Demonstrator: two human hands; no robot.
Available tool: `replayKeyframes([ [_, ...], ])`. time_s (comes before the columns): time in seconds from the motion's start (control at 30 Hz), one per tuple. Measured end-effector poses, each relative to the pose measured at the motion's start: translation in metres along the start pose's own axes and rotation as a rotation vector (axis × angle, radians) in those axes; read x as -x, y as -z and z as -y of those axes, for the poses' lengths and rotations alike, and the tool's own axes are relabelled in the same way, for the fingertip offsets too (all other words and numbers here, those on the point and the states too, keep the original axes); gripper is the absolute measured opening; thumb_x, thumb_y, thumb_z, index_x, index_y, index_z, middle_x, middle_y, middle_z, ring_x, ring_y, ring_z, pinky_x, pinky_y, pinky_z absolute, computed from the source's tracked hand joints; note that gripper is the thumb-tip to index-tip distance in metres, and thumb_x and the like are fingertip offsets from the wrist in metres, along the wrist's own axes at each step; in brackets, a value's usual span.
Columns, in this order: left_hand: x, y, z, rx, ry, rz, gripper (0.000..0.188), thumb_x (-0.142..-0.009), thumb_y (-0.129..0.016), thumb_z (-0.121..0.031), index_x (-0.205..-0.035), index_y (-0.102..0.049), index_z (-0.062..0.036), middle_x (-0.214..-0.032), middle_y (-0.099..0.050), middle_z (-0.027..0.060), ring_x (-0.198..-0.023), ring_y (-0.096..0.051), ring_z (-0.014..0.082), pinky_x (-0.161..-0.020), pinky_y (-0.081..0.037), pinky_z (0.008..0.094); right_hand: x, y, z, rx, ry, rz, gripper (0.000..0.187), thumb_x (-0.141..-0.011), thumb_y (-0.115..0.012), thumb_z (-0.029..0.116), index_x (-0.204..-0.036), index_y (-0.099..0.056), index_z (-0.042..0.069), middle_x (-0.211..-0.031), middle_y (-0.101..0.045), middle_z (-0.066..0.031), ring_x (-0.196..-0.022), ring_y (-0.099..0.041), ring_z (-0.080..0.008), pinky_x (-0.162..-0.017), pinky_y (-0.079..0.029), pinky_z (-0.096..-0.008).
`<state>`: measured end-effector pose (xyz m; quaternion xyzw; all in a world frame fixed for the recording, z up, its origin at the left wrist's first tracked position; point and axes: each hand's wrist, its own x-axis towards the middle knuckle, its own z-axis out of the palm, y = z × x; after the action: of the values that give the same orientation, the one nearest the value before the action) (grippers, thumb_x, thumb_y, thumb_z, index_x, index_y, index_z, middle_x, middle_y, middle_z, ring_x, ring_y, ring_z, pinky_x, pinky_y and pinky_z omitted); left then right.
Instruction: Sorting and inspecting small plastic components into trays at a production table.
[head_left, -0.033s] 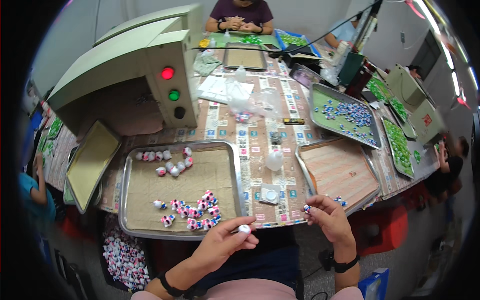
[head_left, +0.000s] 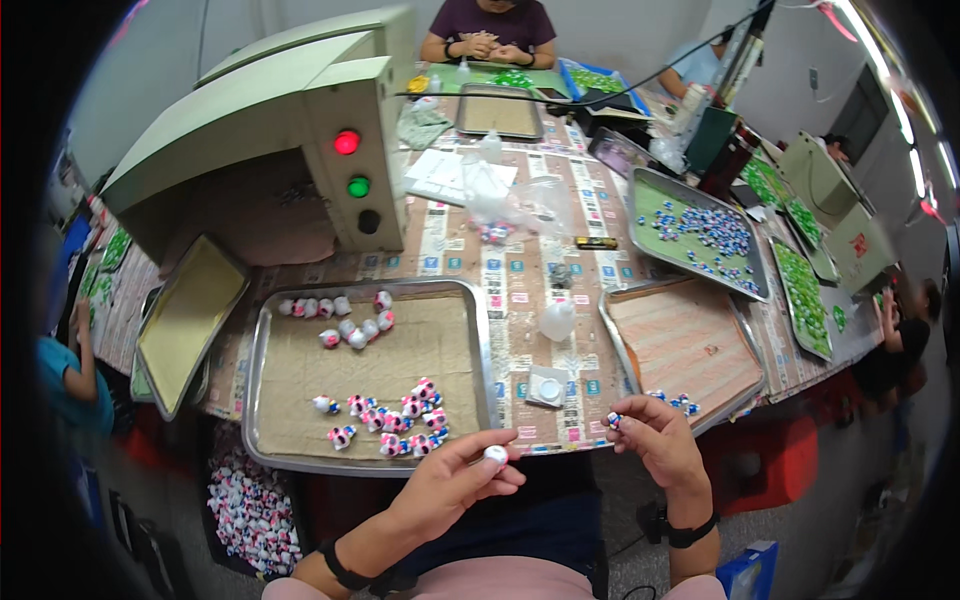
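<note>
My left hand [head_left: 452,480] is closed round a small white figurine head [head_left: 496,455], pinched between thumb and fingers at the near edge of the table. To its right, my right hand [head_left: 657,440] grips a tiny blue-and-white figurine body [head_left: 613,420] between thumb and forefinger. The two pieces are apart. By my left hand lies a metal tray [head_left: 482,350] lined with tan cloth. White and pink heads [head_left: 357,341] sit in its far part, and a cluster of painted figurines [head_left: 404,420] lies near its front edge. Several blue-and-white bodies [head_left: 683,403] rest behind my right hand.
A cloth-lined tray [head_left: 680,345] stands at right, with a tray of small blue pieces [head_left: 705,236] beyond it. A white bottle [head_left: 557,320] and a small white dish [head_left: 547,387] stand between. A large machine [head_left: 250,150] fills the left. Below it is a bin of figurine parts [head_left: 253,510].
The table and trays have shifted slightly to the right in the view. Both hands stay almost in place and keep hold of their pieces.
</note>
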<state>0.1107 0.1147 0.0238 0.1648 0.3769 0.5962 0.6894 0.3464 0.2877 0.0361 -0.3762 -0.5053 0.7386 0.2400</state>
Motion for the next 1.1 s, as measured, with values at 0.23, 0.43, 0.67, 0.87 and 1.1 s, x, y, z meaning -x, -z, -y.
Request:
replayKeyframes([
  [0.23,0.002,0.007,0.008,0.234,0.0,0.076,0.033,-0.102,-0.04,-0.018,-0.13,-0.045,0.0003,-0.125,-0.055,0.0167,-0.106,-0.061,0.0193,-0.092,-0.051,0.0294,-0.009,-0.037,-0.006,0.171,0.049,0.09,0.027,-0.09,-0.062,0.002,-0.115,-0.06,-0.005,-0.102,-0.065,-0.009,-0.087,-0.063,-0.0118,-0.077,-0.051,-0.0221],
  [0.43,0.008,0.008,0.009,0.272,0.004,0.069,0.034,-0.101,-0.045,-0.018,-0.129,-0.048,0.0003,-0.121,-0.055,0.0112,-0.104,-0.06,0.0159,-0.092,-0.051,0.0277,-0.024,-0.048,-0.003,0.391,0.191,0.027,0.022,-0.085,-0.066,0.0,-0.108,-0.065,-0.003,-0.096,-0.065,-0.0054,-0.088,-0.064,-0.0126,-0.077,-0.052,-0.0233],
  [0.67,0.014,0.006,0.01,0.255,-0.041,0.033,0.037,-0.1,-0.048,-0.015,-0.134,-0.046,-0.0004,-0.115,-0.057,0.0084,-0.098,-0.061,0.0139,-0.089,-0.052,0.0258,-0.045,-0.063,-0.001,0.833,0.476,-0.077,0.014,-0.081,-0.066,-0.001,-0.096,-0.067,0.0,-0.088,-0.062,-0.0122,-0.078,-0.064,-0.0222,-0.067,-0.05,-0.0297],
  [0.87,0.015,0.008,0.006,0.272,-0.051,0.032,0.037,-0.099,-0.05,-0.012,-0.133,-0.046,-0.0002,-0.111,-0.059,0.0086,-0.097,-0.062,0.0139,-0.088,-0.052,0.0255,-0.064,-0.065,-0.009,1.107,0.687,-0.066,0.011,-0.079,-0.067,0.0,-0.091,-0.069,0.002,-0.083,-0.062,-0.0122,-0.075,-0.062,-0.028,-0.067,-0.049,-0.0326],
  [1.1,0.013,0.01,0.011,0.26,-0.042,0.029,0.036,-0.098,-0.05,-0.011,-0.132,-0.046,0.0005,-0.109,-0.061,0.0105,-0.098,-0.063,0.015,-0.088,-0.054,0.0262,-0.062,-0.068,-0.008,1.234,0.711,-0.04,0.012,-0.078,-0.068,0.001,-0.09,-0.069,0.002,-0.082,-0.062,-0.0122,-0.076,-0.062,-0.0308,-0.068,-0.048,-0.037],
])
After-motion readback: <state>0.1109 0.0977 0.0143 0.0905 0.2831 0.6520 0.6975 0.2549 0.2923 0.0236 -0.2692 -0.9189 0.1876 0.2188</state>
